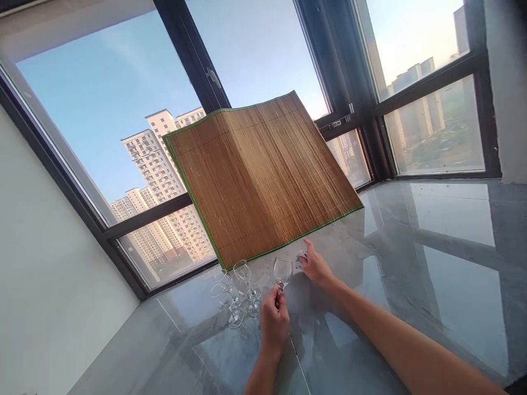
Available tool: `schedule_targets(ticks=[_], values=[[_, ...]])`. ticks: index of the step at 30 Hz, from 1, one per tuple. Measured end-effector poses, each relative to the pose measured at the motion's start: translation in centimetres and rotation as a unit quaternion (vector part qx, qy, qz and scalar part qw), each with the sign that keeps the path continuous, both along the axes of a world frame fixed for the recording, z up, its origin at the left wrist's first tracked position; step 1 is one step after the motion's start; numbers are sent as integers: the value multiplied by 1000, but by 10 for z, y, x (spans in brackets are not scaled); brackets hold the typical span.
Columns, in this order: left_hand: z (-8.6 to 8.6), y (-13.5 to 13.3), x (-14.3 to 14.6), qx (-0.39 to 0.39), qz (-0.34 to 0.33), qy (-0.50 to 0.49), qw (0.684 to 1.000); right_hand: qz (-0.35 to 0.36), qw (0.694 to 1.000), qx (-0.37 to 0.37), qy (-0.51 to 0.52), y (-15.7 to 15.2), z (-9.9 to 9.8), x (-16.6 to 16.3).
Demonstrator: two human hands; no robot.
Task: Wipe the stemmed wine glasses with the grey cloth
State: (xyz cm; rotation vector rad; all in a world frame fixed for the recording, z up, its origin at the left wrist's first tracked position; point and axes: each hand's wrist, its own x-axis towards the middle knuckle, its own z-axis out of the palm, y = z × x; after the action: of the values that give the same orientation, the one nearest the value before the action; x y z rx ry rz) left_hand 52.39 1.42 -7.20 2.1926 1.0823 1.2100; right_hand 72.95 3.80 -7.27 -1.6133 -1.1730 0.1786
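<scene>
Your left hand [274, 323] pinches the wine glass [282, 272] by its stem, upright above the tabletop [411, 274]. Your right hand [315, 267], just beside the bowl, grips a small cloth [300, 257].

The bamboo mat [263, 175] in front of me is warm brown with fine streaks and a thin green border. My wine glass [282, 271] is clear, like the other glasses [235, 291]. The desk [411, 258] is glossy grey with marbled veining. The window frame [197, 60] is black.
</scene>
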Motion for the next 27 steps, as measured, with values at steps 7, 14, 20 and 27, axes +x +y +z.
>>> schedule_targets(ticks=[7, 14, 20, 27], values=[[7, 7, 1, -18, 44, -29, 998, 81, 984, 79, 139, -8, 12, -48], [5, 13, -5, 11, 108, 71, 992, 194, 968, 161, 12, -35, 23, -76], [0, 7, -2, 54, 32, 138, 988, 89, 961, 217, -143, -40, 34, -52], [2, 3, 0, 20, 12, 84, 996, -31, 983, 139, -113, -33, 35, -27]])
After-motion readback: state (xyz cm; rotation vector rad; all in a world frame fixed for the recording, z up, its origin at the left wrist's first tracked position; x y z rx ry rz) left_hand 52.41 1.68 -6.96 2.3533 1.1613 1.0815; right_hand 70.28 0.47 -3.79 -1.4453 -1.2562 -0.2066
